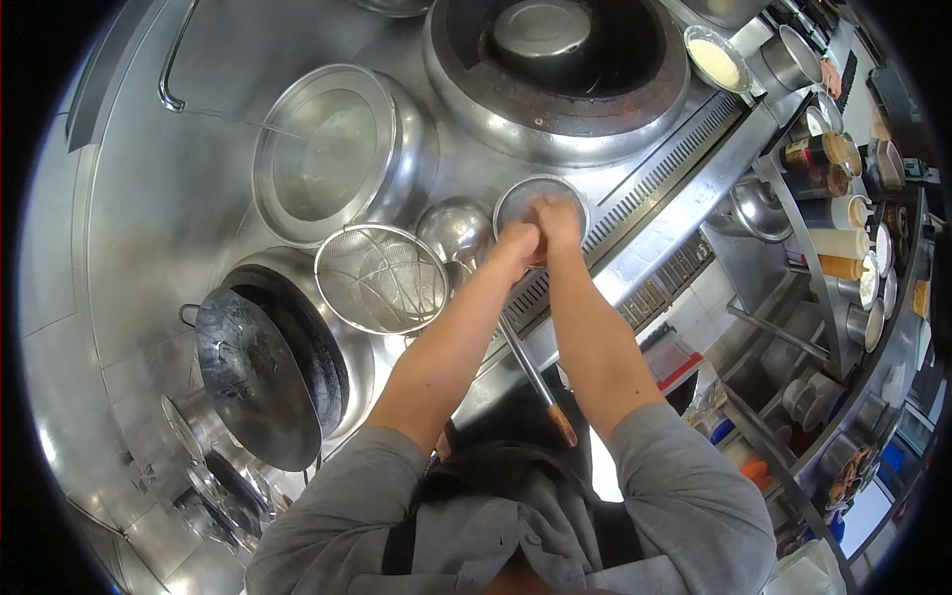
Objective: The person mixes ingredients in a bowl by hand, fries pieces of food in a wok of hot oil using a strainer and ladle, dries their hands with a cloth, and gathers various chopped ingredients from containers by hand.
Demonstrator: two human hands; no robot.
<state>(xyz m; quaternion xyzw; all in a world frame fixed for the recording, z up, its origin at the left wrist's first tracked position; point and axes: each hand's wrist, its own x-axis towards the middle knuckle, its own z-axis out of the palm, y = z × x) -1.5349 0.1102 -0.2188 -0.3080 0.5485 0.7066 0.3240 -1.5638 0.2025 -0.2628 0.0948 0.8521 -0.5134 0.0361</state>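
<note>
Both arms reach forward to a small round metal bowl (512,206) on the steel counter. My left hand (520,244) is at the bowl's near left rim, its fingers curled in against the other hand. My right hand (557,216) is over the middle of the bowl, fingers folded together. What either hand holds, if anything, is hidden. Just left of the bowl lies a steel ladle (454,228), whose long handle with a wooden end runs toward my body under my left arm. A round wire strainer (382,278) is left of the ladle.
A large pot of water (332,154) stands at the upper left, a spout above it. Ahead is a big burner ring (555,134). A black wok (253,377) leans at the lower left. Sauce containers (838,243) line the right shelf. A bowl of pale contents (716,61) sits upper right.
</note>
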